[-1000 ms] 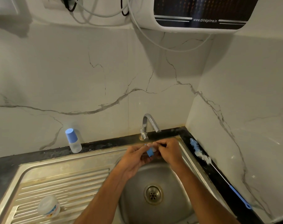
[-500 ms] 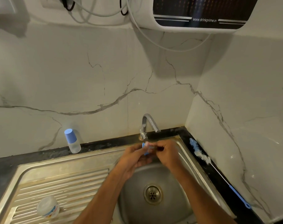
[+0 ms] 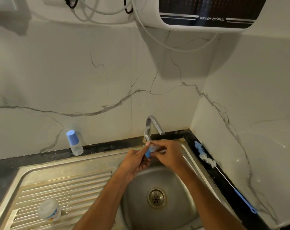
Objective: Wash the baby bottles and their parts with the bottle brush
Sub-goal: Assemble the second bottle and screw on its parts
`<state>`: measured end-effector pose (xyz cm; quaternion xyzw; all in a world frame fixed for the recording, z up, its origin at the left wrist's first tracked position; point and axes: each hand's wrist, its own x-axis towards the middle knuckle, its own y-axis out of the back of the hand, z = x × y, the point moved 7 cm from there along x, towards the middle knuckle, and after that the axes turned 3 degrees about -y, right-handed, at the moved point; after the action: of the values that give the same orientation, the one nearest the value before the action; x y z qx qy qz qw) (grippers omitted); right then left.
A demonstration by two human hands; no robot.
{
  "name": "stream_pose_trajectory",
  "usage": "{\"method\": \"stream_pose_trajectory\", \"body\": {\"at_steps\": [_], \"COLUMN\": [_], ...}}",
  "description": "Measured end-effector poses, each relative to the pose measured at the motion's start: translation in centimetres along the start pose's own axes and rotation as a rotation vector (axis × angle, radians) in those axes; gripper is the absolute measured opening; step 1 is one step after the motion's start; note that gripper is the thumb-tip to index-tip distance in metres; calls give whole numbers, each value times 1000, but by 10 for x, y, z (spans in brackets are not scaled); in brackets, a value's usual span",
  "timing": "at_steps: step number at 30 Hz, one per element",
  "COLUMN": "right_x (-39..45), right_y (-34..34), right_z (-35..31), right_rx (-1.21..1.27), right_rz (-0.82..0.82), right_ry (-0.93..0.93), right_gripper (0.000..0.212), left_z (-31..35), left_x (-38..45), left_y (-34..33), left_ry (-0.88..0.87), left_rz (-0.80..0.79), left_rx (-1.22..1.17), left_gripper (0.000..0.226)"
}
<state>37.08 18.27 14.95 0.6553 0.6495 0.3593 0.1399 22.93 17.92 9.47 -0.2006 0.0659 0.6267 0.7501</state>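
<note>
Right over the back of the sink basin (image 3: 172,178), just below the tap (image 3: 151,126), a small bottle part (image 3: 148,152), a blue ring with a pale, clear piece set in it, sits between the two hands, which are brought close together around it. The left hand (image 3: 135,161) holds it from the left and below, fingers curled about the blue ring and one finger stretched up along its side. The right hand (image 3: 168,152) comes in from the right, its fingertips pinching the clear piece; exactly how that piece joins the ring cannot be told. Both forearms reach up from the bottom edge over the drain (image 3: 156,197). On the dark counter strip to the right lies the bottle brush (image 3: 207,159), bristle end toward the back corner, its blue handle running toward the near edge, well apart from the hands. At the back left a baby bottle (image 3: 74,143) with a blue cap stands upright against the marble wall. On the ribbed drainboard (image 3: 78,186) at lower left lies a second clear bottle (image 3: 48,209).
</note>
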Motion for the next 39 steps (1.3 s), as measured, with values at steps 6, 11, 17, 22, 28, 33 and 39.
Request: {"method": "stream_pose_trajectory", "body": {"at_steps": [6,11,17,22,28,33,39], "right_x": [0,-4,-3,-7,-10,-12,-18], "right_y": [-1,-17,-54,-94,-137,-185,-243], "right_z": [6,10,-13,-29,-53,-71,-98], "right_rx": [59,189,173,177,201,184,155], "right_rz": [82,68,-110,-166,-208,-263,-332], "right_ry": [-83,-191,-46,-42,-28,-54,-69], "right_gripper": [18,17,44,44,36,44,54], "left_z": [-5,-12,-14,-19,-9,-7,-30], "left_x": [3,-1,-12,-24,-41,-75,-113], "left_y": [6,19,52,77,141,194,258], "left_ry": [-24,-15,15,6,-246,-350,-295], "left_rz": [69,103,129,138,361,577,692], "left_rx": [41,47,98,178,639,912,1310], "left_gripper": [54,50,53,58,58,32,37]}}
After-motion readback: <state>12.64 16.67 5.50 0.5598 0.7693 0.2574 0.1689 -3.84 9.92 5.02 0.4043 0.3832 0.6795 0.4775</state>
